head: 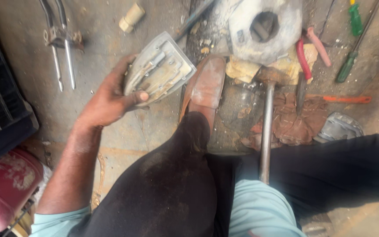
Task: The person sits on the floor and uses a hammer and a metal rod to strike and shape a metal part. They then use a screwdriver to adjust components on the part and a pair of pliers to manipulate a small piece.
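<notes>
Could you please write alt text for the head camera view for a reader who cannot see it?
The left hand holds up a grey metal iron soleplate over a dusty concrete floor. A brown shoe, a hammer, green screwdrivers and red-handled pliers lie around. The right hand is out of view.

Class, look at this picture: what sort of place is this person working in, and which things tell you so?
Probably a small repair workshop, with work done on the floor. The left hand holds a worn metal plate over a stained concrete floor. Green screwdrivers, red-handled pliers and a hammer lie scattered about.
</notes>
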